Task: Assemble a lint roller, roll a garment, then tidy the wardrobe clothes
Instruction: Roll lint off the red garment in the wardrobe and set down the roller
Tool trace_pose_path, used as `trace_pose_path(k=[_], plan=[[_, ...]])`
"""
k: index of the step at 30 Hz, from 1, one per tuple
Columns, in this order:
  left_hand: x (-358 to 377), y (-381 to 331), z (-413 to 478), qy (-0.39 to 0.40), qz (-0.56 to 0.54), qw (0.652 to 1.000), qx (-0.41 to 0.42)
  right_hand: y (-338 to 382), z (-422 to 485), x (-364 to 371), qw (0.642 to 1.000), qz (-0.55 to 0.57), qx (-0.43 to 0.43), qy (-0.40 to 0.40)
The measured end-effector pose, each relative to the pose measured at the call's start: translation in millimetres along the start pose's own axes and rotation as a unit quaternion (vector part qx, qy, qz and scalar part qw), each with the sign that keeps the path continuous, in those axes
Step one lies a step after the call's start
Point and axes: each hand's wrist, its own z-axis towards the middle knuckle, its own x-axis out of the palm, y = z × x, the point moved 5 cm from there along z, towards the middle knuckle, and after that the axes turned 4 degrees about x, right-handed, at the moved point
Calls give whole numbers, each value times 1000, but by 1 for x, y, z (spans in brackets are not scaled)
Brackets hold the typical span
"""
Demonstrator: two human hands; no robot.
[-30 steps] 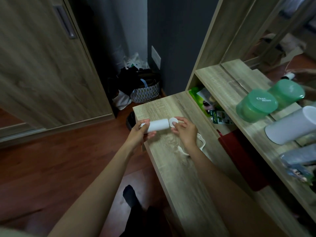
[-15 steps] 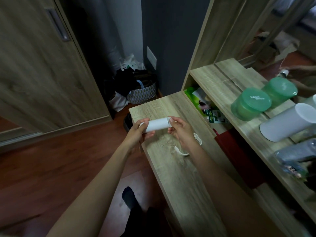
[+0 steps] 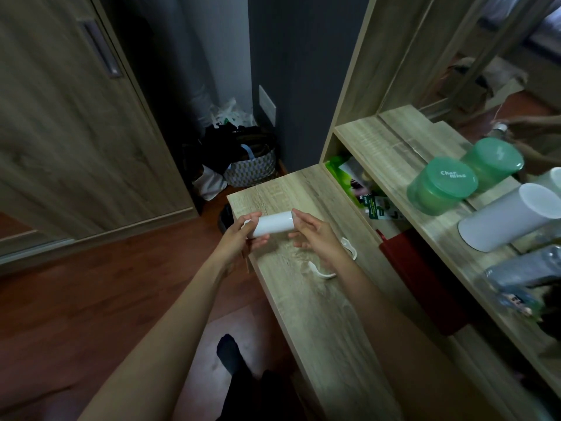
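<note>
We see the white lint roll (image 3: 274, 225) held level above the wooden desk (image 3: 318, 299); the left hand (image 3: 243, 238) grips its left end, the right hand (image 3: 315, 235) pinches its right end. A white handle (image 3: 331, 268), perhaps, lies under the right wrist.
</note>
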Motion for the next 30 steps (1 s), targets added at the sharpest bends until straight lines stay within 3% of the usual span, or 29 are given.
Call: trace_pose_path(k=[8, 24, 27, 30], plan=[[-6, -10, -4, 23, 8, 999, -40, 6, -1, -3, 991, -118, -46, 44], [-7, -5, -11, 42, 0, 996, -76, 9, -3, -9, 979, -192, -60, 36], [-9, -7, -10, 30, -6, 997, -65, 8, -3, -13, 984, -170, -52, 12], [-10, -9, -8, 19, -14, 998, -57, 4, -3, -16, 997, -71, -18, -18]])
